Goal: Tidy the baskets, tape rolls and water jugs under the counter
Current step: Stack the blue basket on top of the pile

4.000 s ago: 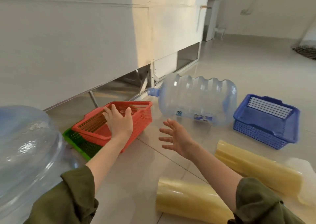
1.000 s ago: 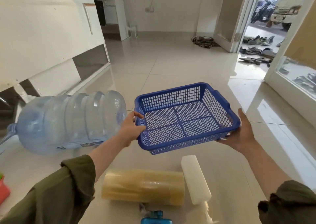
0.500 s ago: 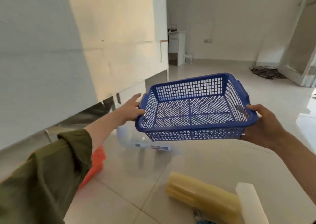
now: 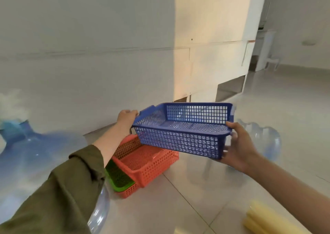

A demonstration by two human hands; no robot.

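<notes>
Blue basket [image 4: 182, 137] is held in the air by both hands, above the floor [image 4: 178, 207], tilted so its open top faces partly toward the camera. It looks empty.

Left hand [image 4: 125, 120] grips the basket's left rim, fingers closed over the edge. Right hand [image 4: 237, 148] clamps the right end, thumb on the rim, fingers under the base. Both sleeves are olive green.

Directly below and slightly left: orange basket [image 4: 144, 162] on the floor, nested in a green basket [image 4: 118, 178], of which only the near left part shows. Blue basket is apart from both, not touching.

Clear water jug [image 4: 26, 155] lies at the left edge, partly behind the left sleeve; blurred. A second jug [image 4: 266, 139] lies on the floor beyond the right hand.

Yellow tape rolls [image 4: 264, 219] are at the bottom right corner of the floor.

White counter [image 4: 125, 64] fills the background, with open gaps along its base.
</notes>
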